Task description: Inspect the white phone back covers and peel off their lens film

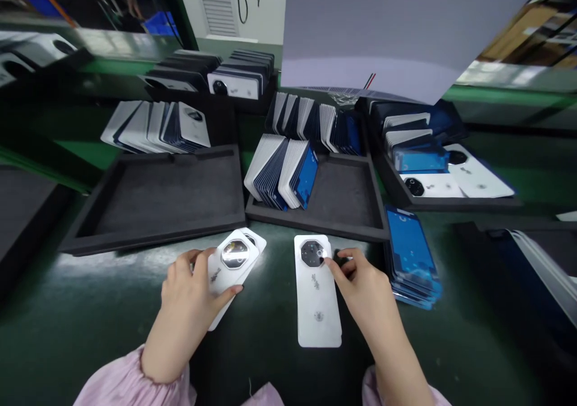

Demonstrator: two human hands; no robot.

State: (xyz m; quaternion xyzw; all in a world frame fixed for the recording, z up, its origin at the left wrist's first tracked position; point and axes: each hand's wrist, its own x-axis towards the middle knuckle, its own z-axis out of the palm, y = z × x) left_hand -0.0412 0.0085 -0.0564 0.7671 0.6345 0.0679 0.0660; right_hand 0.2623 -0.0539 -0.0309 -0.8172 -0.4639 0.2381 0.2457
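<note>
My left hand holds a small stack of white phone back covers, tilted, with the round camera ring on top catching the light. A single white back cover lies flat on the dark green bench in front of me. My right hand rests at its upper right edge, fingertips pinched right beside its dark octagonal camera module. Whether the fingers hold a small part I cannot tell.
An empty black foam tray sits at the front left. A middle tray holds upright rows of covers. A stack of blue-filmed covers lies right of my right hand. More trays and cover stacks stand behind, under a white sheet.
</note>
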